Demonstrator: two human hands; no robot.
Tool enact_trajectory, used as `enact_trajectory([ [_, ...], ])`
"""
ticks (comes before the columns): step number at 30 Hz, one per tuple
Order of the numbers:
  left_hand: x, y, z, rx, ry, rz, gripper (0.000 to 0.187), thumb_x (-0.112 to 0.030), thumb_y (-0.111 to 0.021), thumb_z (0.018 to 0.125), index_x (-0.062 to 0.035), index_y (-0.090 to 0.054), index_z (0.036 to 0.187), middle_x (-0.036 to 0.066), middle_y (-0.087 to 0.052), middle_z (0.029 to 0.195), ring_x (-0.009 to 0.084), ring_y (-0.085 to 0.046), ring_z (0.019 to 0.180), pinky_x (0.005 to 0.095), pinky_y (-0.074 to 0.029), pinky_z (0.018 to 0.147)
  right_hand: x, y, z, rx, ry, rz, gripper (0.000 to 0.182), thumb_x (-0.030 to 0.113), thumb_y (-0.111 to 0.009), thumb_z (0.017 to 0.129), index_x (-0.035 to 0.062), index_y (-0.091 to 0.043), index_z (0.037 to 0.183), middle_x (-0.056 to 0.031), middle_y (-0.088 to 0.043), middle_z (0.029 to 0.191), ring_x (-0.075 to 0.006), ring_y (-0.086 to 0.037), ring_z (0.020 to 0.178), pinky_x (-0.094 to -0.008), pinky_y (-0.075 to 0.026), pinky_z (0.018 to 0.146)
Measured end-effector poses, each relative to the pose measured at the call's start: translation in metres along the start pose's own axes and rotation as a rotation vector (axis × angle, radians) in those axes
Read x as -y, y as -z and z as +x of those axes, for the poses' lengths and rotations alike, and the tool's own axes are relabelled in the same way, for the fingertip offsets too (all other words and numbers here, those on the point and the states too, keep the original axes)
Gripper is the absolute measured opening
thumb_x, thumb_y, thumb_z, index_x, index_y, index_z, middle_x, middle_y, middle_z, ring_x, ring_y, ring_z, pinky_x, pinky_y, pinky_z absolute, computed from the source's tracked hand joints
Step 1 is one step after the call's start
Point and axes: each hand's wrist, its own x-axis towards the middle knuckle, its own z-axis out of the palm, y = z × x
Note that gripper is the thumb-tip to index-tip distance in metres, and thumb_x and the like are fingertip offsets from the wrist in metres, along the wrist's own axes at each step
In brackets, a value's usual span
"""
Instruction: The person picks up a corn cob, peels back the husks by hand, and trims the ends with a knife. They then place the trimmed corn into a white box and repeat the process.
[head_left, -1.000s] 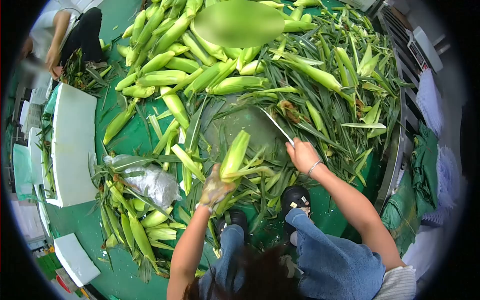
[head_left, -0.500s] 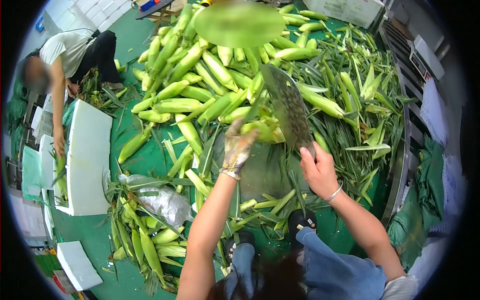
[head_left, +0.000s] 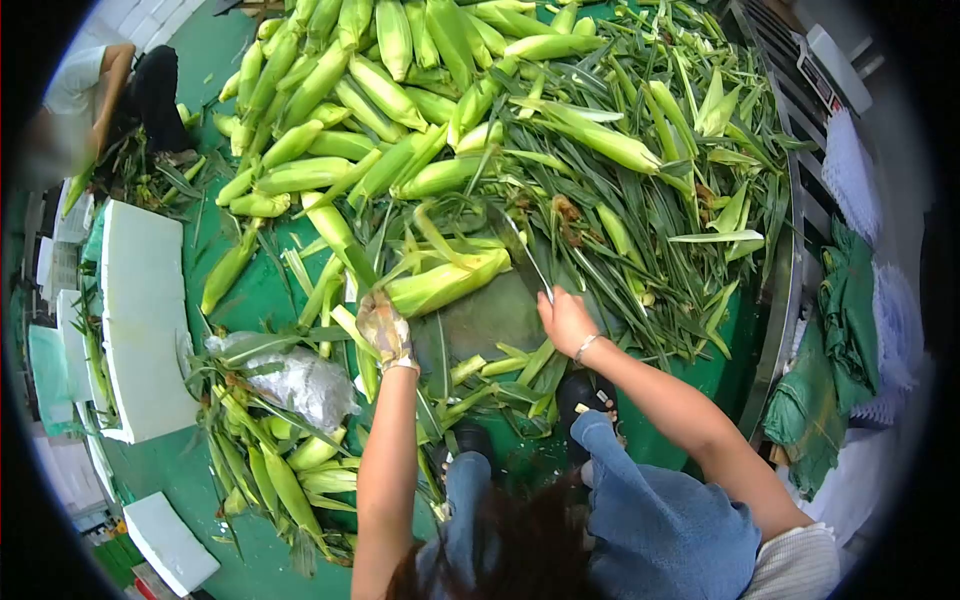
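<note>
Lowering cleaver [head_left: 520,250] onto corn cob [head_left: 445,283] since before

A worn, speckled fabric work glove is seen on the left hand [head_left: 384,327]; the right hand [head_left: 565,318] is left bare, with a thin silver bangle [head_left: 587,346] at the wrist. Blue denim jeans [head_left: 665,520], black shoes [head_left: 583,392] and a striped sleeve [head_left: 798,565] at five o'clock are worn.

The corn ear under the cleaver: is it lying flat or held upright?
Lying flat. The corn ear rests sideways on the block, gloved left hand at its base.
</note>
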Motion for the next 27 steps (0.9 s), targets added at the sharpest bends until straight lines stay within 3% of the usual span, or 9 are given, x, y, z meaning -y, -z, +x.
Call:
enact_trajectory([
  [5, 0.004, 0.042, 0.015, 0.02, -0.029, -0.458, 0.034, -0.026, -0.059, 0.095, 0.007, -0.066, 0.09, 0.012, -0.068, 0.08, 0.0191, -0.062, 0.068, 0.0277, -0.048, 0.063, 0.001, 0.047, -0.001, 0.051, -0.144, -0.42, 0.03, 0.026, -0.056, 0.091, -0.0026, -0.053, 0.101, -0.0257, -0.066, 0.08, -0.0427, -0.065, 0.076, -0.0512, -0.052, 0.067],
  [8, -0.041, 0.066, -0.018, 0.088, -0.047, -0.205, 0.034, -0.026, -0.061, 0.094, 0.0074, -0.066, 0.095, 0.01, -0.068, 0.081, 0.017, -0.061, 0.071, 0.0286, -0.048, 0.067, -0.021, 0.05, -0.004, -0.071, -0.031, -0.619, 0.047, 0.024, -0.068, 0.081, -0.0011, -0.05, 0.115, -0.0195, -0.055, 0.113, -0.0341, -0.053, 0.104, -0.043, -0.044, 0.09],
  [11, -0.072, 0.072, -0.044, 0.225, -0.267, 0.124, 0.035, -0.028, -0.062, 0.093, 0.0044, -0.063, 0.081, 0.003, -0.06, 0.071, 0.0142, -0.049, 0.063, 0.0286, -0.042, 0.06, 0.051, 0.047, -0.037, -0.103, 0.452, -0.137, 0.091, 0.039, -0.078, 0.075, -0.0084, -0.031, 0.137, -0.0276, -0.042, 0.132, -0.0419, -0.042, 0.121, -0.0468, -0.034, 0.103],
  [13, -0.095, 0.07, -0.062, 0.383, -0.182, 0.126, 0.032, -0.026, -0.064, 0.091, 0.0051, -0.064, 0.086, 0.008, -0.063, 0.074, 0.0117, -0.054, 0.068, 0.0252, -0.044, 0.064, 0.092, 0.041, -0.048, 0.375, 0.247, 0.097, 0.092, 0.05, -0.074, 0.079, -0.005, -0.031, 0.138, -0.0263, -0.046, 0.129, -0.0389, -0.044, 0.121, -0.0448, -0.035, 0.103],
  [17, -0.102, 0.042, -0.083, 0.624, 0.154, -0.656, 0.025, -0.022, -0.059, 0.096, 0.0023, -0.058, 0.094, 0.018, -0.069, 0.096, 0.0231, -0.069, 0.081, 0.0363, -0.058, 0.064, 0.07, -0.016, -0.038, 0.38, 0.005, 0.897, 0.068, 0.056, -0.056, 0.091, 0.0035, -0.042, 0.132, -0.013, -0.057, 0.113, -0.0243, -0.057, 0.099, -0.0346, -0.046, 0.09],
  [18, -0.091, 0.033, -0.088, 0.642, 0.187, -0.706, 0.024, -0.023, -0.059, 0.096, 0.0011, -0.057, 0.095, 0.016, -0.069, 0.095, 0.0223, -0.069, 0.081, 0.0357, -0.058, 0.065, 0.071, -0.02, -0.046, 0.425, -0.25, 1.267, 0.063, 0.058, -0.049, 0.094, 0.0056, -0.046, 0.128, -0.0086, -0.06, 0.108, -0.0199, -0.059, 0.093, -0.0317, -0.049, 0.085],
  [21, -0.086, 0.023, -0.105, 0.67, 0.301, -0.839, 0.023, -0.024, -0.059, 0.096, -0.0014, -0.056, 0.097, 0.011, -0.066, 0.088, 0.0214, -0.067, 0.078, 0.0351, -0.058, 0.067, 0.086, -0.005, -0.066, 0.374, -0.298, 1.605, 0.063, 0.061, -0.043, 0.095, 0.0063, -0.05, 0.125, -0.0058, -0.061, 0.107, -0.0165, -0.06, 0.098, -0.0325, -0.051, 0.085],
  [24, -0.071, 0.035, -0.126, 0.7, 0.229, -0.788, 0.022, -0.024, -0.057, 0.097, -0.0018, -0.057, 0.1, 0.005, -0.063, 0.082, 0.0166, -0.06, 0.073, 0.0315, -0.053, 0.067, 0.08, 0.018, -0.064, 0.36, -0.228, 1.518, 0.067, 0.062, -0.049, 0.092, 0.0056, -0.049, 0.127, -0.0054, -0.06, 0.109, -0.0153, -0.06, 0.097, -0.0325, -0.051, 0.086],
  [27, -0.082, 0.064, -0.149, 0.872, 0.095, -0.157, 0.022, -0.019, -0.056, 0.098, -0.0009, -0.06, 0.11, 0.001, -0.061, 0.085, 0.0102, -0.054, 0.077, 0.0285, -0.048, 0.071, 0.078, 0.038, -0.061, 0.29, -0.226, 1.457, 0.068, 0.062, -0.054, 0.089, 0.0051, -0.049, 0.126, -0.0048, -0.061, 0.109, -0.0141, -0.06, 0.097, -0.031, -0.051, 0.086],
])
